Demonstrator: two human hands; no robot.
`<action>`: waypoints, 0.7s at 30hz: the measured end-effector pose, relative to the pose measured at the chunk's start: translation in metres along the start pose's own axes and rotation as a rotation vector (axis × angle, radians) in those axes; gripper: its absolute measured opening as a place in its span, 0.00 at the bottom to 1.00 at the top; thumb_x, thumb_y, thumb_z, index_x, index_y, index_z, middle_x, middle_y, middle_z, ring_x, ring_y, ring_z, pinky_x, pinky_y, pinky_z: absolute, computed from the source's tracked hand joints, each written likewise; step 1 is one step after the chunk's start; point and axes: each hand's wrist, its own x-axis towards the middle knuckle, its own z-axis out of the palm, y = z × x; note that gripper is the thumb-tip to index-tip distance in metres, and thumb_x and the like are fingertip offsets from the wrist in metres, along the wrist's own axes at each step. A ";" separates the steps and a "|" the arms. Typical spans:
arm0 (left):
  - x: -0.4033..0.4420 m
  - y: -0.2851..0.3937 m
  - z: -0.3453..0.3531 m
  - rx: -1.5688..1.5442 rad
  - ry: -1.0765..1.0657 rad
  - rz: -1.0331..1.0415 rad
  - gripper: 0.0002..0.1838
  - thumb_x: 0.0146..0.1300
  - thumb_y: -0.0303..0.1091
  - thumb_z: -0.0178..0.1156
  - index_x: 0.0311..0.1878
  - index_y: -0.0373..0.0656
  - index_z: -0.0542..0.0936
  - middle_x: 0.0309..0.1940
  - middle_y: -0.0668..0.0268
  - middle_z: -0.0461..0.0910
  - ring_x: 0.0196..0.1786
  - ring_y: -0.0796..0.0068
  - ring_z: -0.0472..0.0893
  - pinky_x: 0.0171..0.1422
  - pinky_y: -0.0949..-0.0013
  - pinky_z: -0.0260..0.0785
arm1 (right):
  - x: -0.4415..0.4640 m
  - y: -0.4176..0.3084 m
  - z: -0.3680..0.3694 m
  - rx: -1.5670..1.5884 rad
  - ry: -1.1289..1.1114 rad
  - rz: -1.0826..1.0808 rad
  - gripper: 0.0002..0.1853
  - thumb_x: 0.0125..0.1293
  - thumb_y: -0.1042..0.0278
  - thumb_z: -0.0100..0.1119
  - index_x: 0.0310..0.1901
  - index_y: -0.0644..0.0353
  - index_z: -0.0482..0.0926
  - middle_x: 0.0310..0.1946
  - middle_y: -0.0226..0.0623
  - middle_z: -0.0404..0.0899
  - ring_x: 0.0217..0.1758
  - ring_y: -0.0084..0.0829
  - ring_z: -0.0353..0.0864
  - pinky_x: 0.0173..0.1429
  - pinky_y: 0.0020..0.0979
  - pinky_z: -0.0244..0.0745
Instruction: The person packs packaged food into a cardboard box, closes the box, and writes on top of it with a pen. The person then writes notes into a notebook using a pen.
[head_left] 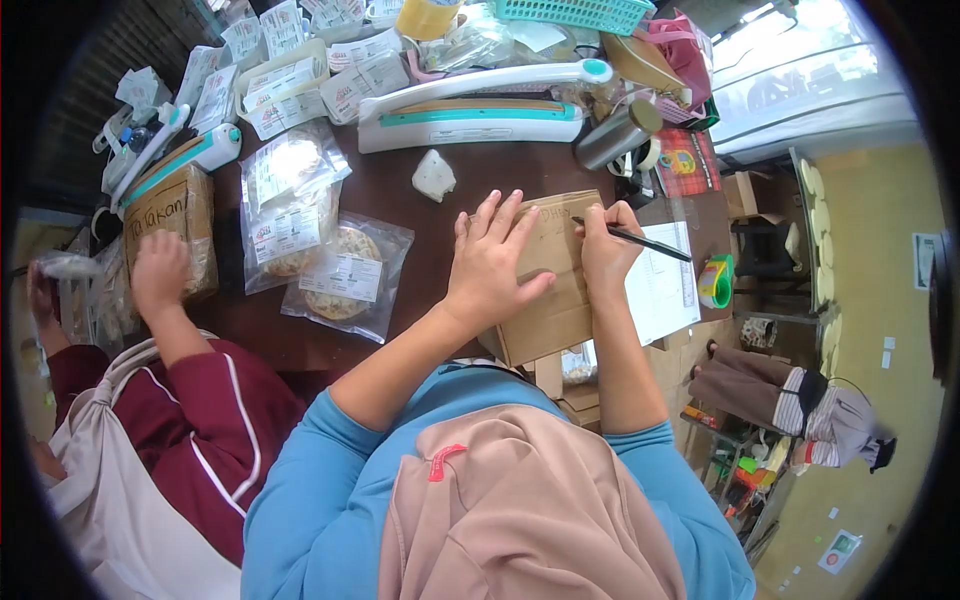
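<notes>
Holding entry, right hand (608,250): one black pen (655,243), slim, its barrel clamped between thumb and fingers. Butt end protrudes to the right of these fingers; tip emerges to their left. Long axis slants across the wearer's front, tip pointing left and slightly away from the body. Governing relation: the tip sits just beside the gripping fingers, at the far end of the carton's upper face; actual contact is too small to tell. Right hand nearer to the pen; left hand takes no part in its grip.

Left hand (490,265): fingers spread apart, laid flat over the carton's left side, clamped on nothing.

Brown carton (555,300): under the left fingers and below the right ones, long axis running away from the wearer with a slight lean to the right. Handwriting (555,214), faint, just left of the pen tip; wording not surely legible.

Right of the right fingers: white paper sheet (660,285), near; green tape dispenser (716,282), beyond it.

Left of the left fingers, on the dark tabletop (400,190): labelled clear packs (345,278), near. Ahead and left: one white piece (434,176). Farther ahead: long white-and-teal sealer (475,130).
</notes>
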 end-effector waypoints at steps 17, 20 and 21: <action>-0.001 0.000 0.001 0.017 0.011 0.003 0.40 0.43 0.50 0.68 0.62 0.43 0.71 0.67 0.55 0.61 0.69 0.51 0.58 0.66 0.43 0.51 | -0.003 -0.008 0.008 0.033 -0.083 0.073 0.14 0.61 0.75 0.57 0.19 0.61 0.66 0.15 0.32 0.73 0.19 0.17 0.73 0.23 0.22 0.66; -0.001 0.000 0.001 0.014 0.011 0.003 0.40 0.43 0.50 0.68 0.61 0.44 0.71 0.67 0.55 0.61 0.69 0.51 0.58 0.66 0.43 0.51 | -0.002 -0.002 0.007 0.010 -0.084 0.047 0.14 0.60 0.76 0.57 0.19 0.61 0.66 0.14 0.31 0.72 0.19 0.17 0.72 0.23 0.22 0.66; -0.001 0.000 0.000 0.009 0.013 0.003 0.40 0.43 0.50 0.68 0.61 0.44 0.71 0.67 0.55 0.61 0.69 0.51 0.58 0.66 0.43 0.51 | -0.002 -0.001 0.007 -0.015 -0.081 0.042 0.14 0.59 0.77 0.57 0.19 0.61 0.66 0.14 0.30 0.72 0.18 0.17 0.72 0.23 0.23 0.66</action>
